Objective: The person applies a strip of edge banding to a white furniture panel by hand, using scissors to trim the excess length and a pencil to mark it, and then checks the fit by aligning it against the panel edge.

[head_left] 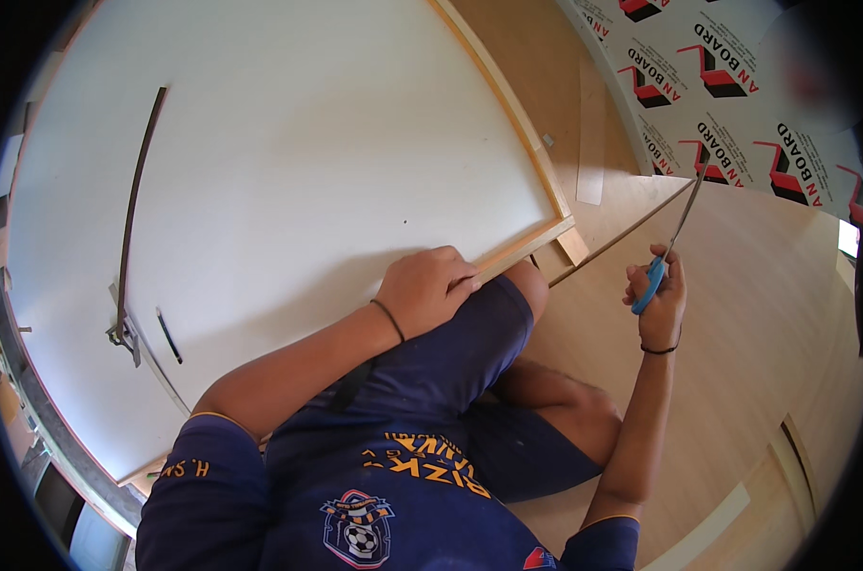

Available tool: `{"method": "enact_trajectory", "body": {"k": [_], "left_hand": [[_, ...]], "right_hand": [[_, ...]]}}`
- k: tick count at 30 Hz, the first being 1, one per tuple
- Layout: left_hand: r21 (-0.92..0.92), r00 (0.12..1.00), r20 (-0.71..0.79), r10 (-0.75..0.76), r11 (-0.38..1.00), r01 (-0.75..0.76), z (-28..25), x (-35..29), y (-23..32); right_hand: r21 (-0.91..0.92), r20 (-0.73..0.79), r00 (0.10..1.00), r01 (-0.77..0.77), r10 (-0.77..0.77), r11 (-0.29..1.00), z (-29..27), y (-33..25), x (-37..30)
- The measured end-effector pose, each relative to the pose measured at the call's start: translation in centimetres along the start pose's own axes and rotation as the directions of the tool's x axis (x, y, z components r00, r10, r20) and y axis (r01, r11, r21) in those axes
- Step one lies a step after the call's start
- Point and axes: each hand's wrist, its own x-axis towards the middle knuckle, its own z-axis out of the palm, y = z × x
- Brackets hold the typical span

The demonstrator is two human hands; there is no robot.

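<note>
Behind left hand (426,285) — rail (524,250) partly hidden

Panel (298,124) before person, toward left. On panel, far left: strip (131,205), near end meeting square-like tool (131,344); slim stick (168,335) just right of tool. Left hand (425,285) on panel's near edge, left of near right corner. Right of panel: wooden surface (745,314). Above it: right hand (667,303), scissors (653,275) in it; second strip (623,233) running from near panel corner to scissor blades. Flat offcut (590,143) between panel and big board (736,109), far right. Wood lengths (722,526) near right.
</note>
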Motion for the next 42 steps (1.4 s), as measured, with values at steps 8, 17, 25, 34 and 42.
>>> {"method": "enact_trajectory", "body": {"k": [8,17,25,34,42], "left_hand": [[0.085,0.985,-0.153,0.082,0.994,-0.069,-0.4,-3.6,-1.4],[0.101,0.986,-0.154,0.059,0.994,-0.044,-0.4,-3.0,-1.5],[0.098,0.997,-0.069,-0.021,0.995,0.028,-0.8,-2.7,-1.0],[0.057,0.996,0.031,-0.082,0.995,0.080,-1.4,-1.8,-0.8],[0.092,0.999,0.033,0.013,0.996,-0.016,1.6,3.2,1.5]], "right_hand": [[-0.044,-0.038,0.991,0.128,-0.129,0.991,3.3,1.6,1.2],[-0.382,0.231,0.971,0.148,-0.060,0.912,8.1,-2.0,4.7],[-0.507,0.298,0.954,0.129,0.034,0.852,8.3,-2.4,6.2],[-0.113,0.384,0.914,-0.098,0.134,0.989,7.0,-1.2,7.1],[-0.408,0.342,0.939,0.112,0.038,0.906,7.5,-1.2,7.0]]}}
